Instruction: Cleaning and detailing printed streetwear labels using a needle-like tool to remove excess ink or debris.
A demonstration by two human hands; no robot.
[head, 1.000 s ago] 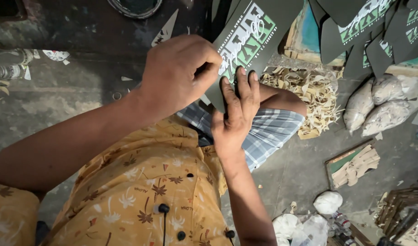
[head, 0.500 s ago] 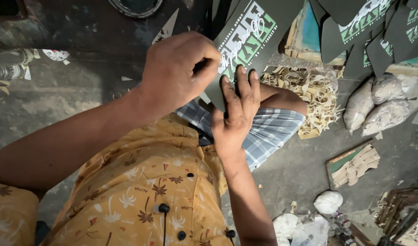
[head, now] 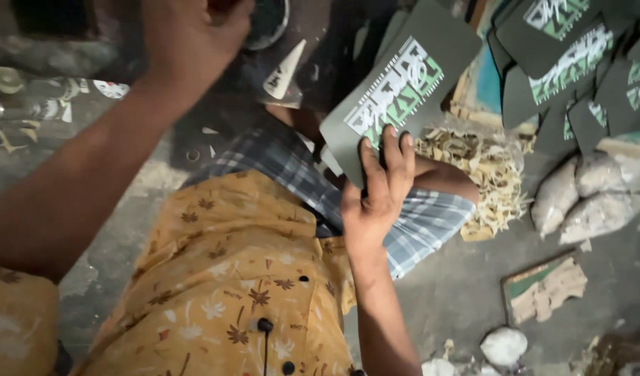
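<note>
1. the right hand (head: 379,191) grips the lower edge of a dark printed card sheet (head: 396,90) – fingers flat across its face, thumb hidden behind – and holds it tilted above the lap, over the checked cloth (head: 417,223) on the knee.
2. the left hand (head: 191,38) is raised near the top edge of the view, well apart from the sheet; it looks loosely curled, but whether it holds anything i cannot tell.
3. the step in hand, as i judge it, is handling one printed sheet out of the batch – it is lifted clear and gripped by one hand only.
4. more sheets of the same kind lie overlapped in a pile (head: 577,63) toward the top right corner of the floor, well apart from the held one.
5. just behind the held sheet sits a bag of pale scrap trimmings (head: 487,174); two filled sacks (head: 577,202) lie beside it on the concrete floor (head: 466,292).
6. the next move, by my guess, calls for the left hand to meet the sheet's free edge, with the grip kept low so the print stays uncovered.
</note>
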